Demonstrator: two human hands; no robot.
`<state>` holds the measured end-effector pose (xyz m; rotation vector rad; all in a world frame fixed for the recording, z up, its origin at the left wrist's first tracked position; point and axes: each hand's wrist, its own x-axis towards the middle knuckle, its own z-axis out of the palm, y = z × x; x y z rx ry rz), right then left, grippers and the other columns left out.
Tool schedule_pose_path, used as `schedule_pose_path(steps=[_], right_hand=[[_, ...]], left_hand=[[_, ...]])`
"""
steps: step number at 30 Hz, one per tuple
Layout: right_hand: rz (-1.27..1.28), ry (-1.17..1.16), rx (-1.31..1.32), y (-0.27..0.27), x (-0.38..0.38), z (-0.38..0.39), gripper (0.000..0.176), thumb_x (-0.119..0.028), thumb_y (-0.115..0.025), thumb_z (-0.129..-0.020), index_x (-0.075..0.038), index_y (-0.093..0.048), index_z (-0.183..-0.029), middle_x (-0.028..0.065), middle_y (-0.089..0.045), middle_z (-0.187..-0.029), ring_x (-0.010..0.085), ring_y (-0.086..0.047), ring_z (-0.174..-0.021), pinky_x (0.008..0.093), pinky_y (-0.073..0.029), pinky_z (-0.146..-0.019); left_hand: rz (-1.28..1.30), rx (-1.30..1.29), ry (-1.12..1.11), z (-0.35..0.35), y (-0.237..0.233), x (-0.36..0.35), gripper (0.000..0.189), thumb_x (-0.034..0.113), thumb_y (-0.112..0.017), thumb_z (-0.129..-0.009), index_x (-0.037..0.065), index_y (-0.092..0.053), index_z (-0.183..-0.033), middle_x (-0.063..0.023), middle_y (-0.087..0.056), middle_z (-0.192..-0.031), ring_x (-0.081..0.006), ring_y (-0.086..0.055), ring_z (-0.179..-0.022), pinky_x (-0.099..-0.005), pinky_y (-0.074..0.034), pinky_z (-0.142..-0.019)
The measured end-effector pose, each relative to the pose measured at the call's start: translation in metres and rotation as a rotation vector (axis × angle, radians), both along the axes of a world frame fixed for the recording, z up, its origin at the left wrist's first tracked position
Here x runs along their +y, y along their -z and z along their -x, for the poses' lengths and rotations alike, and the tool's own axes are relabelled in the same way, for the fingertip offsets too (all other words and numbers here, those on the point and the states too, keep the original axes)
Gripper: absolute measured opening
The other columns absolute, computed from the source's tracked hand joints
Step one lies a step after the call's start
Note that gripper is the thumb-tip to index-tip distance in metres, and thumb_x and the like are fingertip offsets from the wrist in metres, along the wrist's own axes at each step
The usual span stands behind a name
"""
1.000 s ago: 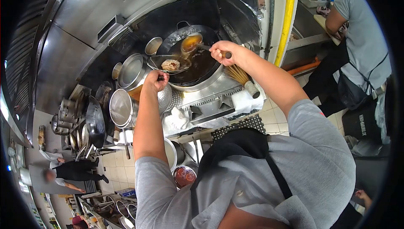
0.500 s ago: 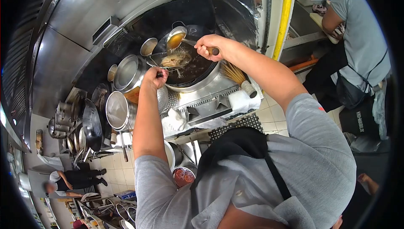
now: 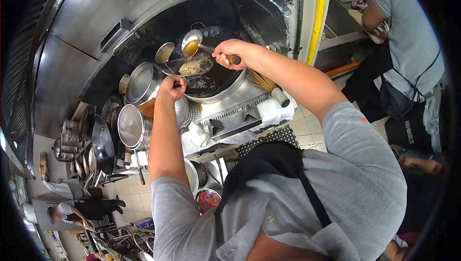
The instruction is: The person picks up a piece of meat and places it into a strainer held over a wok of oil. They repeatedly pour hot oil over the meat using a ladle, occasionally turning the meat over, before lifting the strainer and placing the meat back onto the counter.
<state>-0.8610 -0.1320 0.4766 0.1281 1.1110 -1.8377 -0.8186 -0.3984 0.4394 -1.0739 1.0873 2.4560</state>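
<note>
Head view: one black, round-bottomed metal wok (image 3: 226, 34), seated on the steel range (image 3: 211, 111), dark liquid (image 3: 207, 84) inside. Item, one shallow, round metal strainer (image 3: 206, 66), held over the wok, its handle clamped in the person's left hand (image 3: 174, 88); on it, one pale, rough-surfaced piece of food (image 3: 190, 68), apparently kept there so that liquid runs through to the wok. Item, one round-bowled metal ladle (image 3: 193, 36) with a wooden grip-end, its handle closed in the right hand (image 3: 227, 53); the bowl is tilted, amber liquid inside, near and above the food, likely so that any spill lands on it. The two hands stand apart, presumably leaving room for both tools. Item, one straw-coloured bundled brush (image 3: 261, 81), beside the wok on the right hand's side, seemingly within easy reach. Item, one crumpled white cloth (image 3: 196, 135), at the range's front edge, probably for wiping.
</note>
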Motion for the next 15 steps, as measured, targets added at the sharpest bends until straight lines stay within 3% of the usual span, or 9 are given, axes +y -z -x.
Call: schedule_pose_path(steps=[15], right_hand=[[-0.125, 0.019, 0.057, -0.001, -0.002, -0.015, 0.022, -0.005, -0.046, -0.082, -0.006, -0.04, -0.061, -0.0016, -0.042, -0.048, 0.0047, -0.041, -0.036, 0.0155, -0.033, -0.03]], left_hand=[[-0.003, 0.02, 0.011, -0.009, 0.007, 0.001, 0.007, -0.005, -0.039, -0.075, -0.009, -0.039, -0.08, -0.0113, -0.046, -0.067, -0.0159, -0.048, -0.053, -0.0209, -0.045, -0.043]])
